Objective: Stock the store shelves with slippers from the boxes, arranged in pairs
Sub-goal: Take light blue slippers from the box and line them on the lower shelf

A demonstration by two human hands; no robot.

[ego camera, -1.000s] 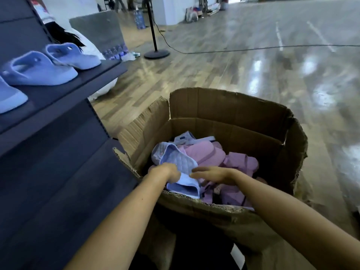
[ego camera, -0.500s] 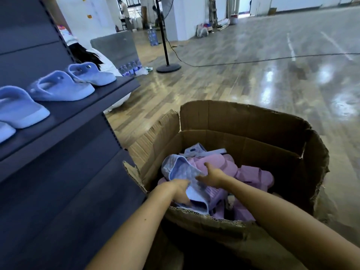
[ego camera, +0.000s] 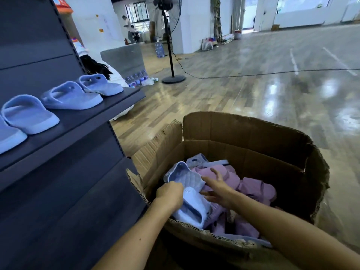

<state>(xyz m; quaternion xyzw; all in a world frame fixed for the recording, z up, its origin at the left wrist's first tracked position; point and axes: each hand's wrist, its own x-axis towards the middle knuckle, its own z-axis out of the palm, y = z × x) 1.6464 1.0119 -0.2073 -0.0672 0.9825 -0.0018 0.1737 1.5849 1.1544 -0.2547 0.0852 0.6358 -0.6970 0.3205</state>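
An open cardboard box [ego camera: 253, 133] on the floor holds light blue and pink slippers. My left hand [ego camera: 169, 193] grips a light blue slipper [ego camera: 194, 208] at the box's near left. A second blue slipper [ego camera: 187, 176] lies sole-up just behind it. My right hand [ego camera: 218, 189] hovers over the pink slippers [ego camera: 253, 189] with fingers spread and holds nothing. On the dark shelf [ego camera: 81, 115] to the left stand several light blue slippers [ego camera: 72, 96] in a row.
The dark shelving unit [ego camera: 58, 191] fills the left side, close to the box. A fan stand [ego camera: 171, 55] with a cable on the floor stands behind. Water bottles [ego camera: 136, 77] and a white bag lie past the shelf end. People stand far back.
My left hand has pulled the blue slipper up and toward the box's near edge. My right hand let go of it and opened above the pink slippers. The camera tilted up.
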